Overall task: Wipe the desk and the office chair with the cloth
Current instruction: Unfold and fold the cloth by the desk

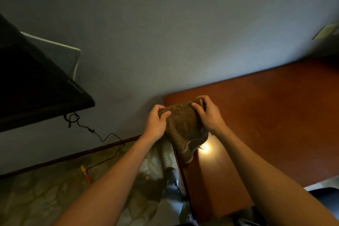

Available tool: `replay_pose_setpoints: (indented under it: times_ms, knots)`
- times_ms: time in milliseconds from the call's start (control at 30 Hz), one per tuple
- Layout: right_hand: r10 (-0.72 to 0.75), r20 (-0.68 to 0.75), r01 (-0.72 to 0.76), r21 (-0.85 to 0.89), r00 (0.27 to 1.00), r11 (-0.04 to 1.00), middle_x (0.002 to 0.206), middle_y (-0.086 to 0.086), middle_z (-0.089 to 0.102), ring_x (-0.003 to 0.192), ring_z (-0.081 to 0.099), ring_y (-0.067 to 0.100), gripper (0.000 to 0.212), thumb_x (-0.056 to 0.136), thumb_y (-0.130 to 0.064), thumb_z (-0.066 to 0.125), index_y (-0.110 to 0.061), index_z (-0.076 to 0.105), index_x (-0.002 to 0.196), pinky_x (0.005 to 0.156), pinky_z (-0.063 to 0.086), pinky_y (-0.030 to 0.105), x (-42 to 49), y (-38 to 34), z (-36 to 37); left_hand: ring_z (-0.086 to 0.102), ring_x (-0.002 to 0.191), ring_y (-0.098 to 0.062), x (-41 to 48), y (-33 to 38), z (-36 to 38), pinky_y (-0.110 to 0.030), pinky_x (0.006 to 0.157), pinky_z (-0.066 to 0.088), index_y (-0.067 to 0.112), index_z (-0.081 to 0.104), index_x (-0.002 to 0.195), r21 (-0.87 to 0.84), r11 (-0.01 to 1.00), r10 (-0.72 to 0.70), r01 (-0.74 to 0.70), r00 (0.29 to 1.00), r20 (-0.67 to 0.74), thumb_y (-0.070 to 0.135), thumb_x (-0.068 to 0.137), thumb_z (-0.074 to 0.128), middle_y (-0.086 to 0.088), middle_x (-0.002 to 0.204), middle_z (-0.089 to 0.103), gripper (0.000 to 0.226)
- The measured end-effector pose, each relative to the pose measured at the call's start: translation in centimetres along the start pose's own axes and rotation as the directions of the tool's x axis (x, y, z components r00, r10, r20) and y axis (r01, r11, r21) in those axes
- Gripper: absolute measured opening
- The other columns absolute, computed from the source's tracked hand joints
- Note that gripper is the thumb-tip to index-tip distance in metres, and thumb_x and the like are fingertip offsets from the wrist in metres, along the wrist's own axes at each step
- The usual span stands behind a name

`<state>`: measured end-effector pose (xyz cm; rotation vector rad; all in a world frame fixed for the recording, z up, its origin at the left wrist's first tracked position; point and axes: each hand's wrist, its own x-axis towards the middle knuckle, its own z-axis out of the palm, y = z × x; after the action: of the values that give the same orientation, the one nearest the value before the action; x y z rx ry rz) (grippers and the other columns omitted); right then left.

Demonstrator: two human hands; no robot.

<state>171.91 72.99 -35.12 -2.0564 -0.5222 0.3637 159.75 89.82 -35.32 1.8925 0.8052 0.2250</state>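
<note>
Head view: two hands (156, 121) (207, 115) on one cloth (183, 124), one desk (266, 115)

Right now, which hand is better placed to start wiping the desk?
Right, probably. The right hand grips the cloth over the desk, with most of the top on its side; the left hand grips it past the desk's left edge.

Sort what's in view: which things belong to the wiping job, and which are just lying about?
Job: brown cloth, held by left hand and right hand; wooden desk.
Lying about: black screen; black cable; orange-and-yellow stick on the floor.
</note>
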Motion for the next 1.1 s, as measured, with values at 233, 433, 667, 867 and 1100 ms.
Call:
replay_pose_setpoints:
  times_ms: [233, 433, 667, 867, 1100]
  knots:
    - [0.058, 0.036, -0.05, -0.19, 0.998, 0.981, 0.102, -0.004, 0.07, 0.097, 0.063, 0.02, 0.02, 0.099, -0.044, 0.056, -0.029, 0.063, 0.109, 0.082, 0.051, 0.041, 4.6, 3.4, 0.6, 0.053, 0.082, -0.013, 5.8, -1.9, 3.3, -0.026, 0.071, 0.034, 0.015, 0.056, 0.093, 0.029, 0.999, -0.048, 0.045, 0.993, 0.11, 0.018, 0.099, 0.059, 0.008, 0.082, 0.056, 0.008]
    - [0.166, 0.081, -0.149, -0.185, 0.983, 0.971, 0.11, 0.005, 0.071, 0.104, 0.062, 0.025, 0.023, 0.098, -0.032, 0.063, -0.019, 0.066, 0.117, 0.075, 0.037, 0.026, 9.7, 6.3, 2.1, 0.058, 0.096, -0.02, 10.6, -3.6, 5.6, -0.027, 0.079, 0.039, 0.018, 0.054, 0.102, 0.037, 0.991, -0.133, 0.129, 0.98, 0.147, 0.018, 0.101, 0.057, 0.003, 0.092, 0.058, 0.004]
    - [0.29, 0.091, -0.29, -0.02, 0.953, 0.957, 0.137, 0.007, 0.058, 0.123, 0.056, 0.022, 0.049, 0.1, -0.011, 0.056, -0.018, 0.047, 0.147, 0.099, 0.043, 0.025, 14.3, 8.0, 4.2, 0.044, 0.136, -0.026, 16.7, -6.0, 6.6, -0.029, 0.106, 0.037, 0.017, 0.035, 0.149, 0.055, 0.972, -0.235, 0.228, 0.954, 0.188, 0.01, 0.102, 0.053, -0.009, 0.146, 0.043, 0.051]
    - [0.209, 0.177, -0.166, -0.229, 0.962, 0.959, 0.154, 0.009, 0.039, 0.143, 0.035, 0.026, 0.066, 0.092, -0.014, 0.063, -0.018, 0.037, 0.153, 0.116, 0.027, 0.029, 12.1, 10.4, 5.9, 0.023, 0.149, -0.022, 16.5, -8.8, 6.3, -0.034, 0.118, 0.03, 0.024, 0.03, 0.154, 0.334, 0.937, -0.014, -0.097, 0.948, 0.317, 0.018, 0.097, 0.062, 0.001, 0.163, 0.011, 0.066]
    - [0.188, 0.476, 0.187, -0.634, 0.859, 0.75, 0.165, 0.008, -0.02, 0.151, -0.023, 0.025, 0.099, 0.092, -0.053, 0.062, -0.024, -0.003, 0.161, 0.114, -0.018, 0.038, 9.6, 13.7, 8.2, -0.013, 0.154, -0.021, 16.9, -10.8, 6.8, -0.046, 0.126, 0.003, 0.03, 0.011, 0.16, 0.645, 0.672, -0.096, -0.364, 0.821, 0.563, 0.044, 0.095, 0.063, 0.002, 0.167, -0.016, 0.084]
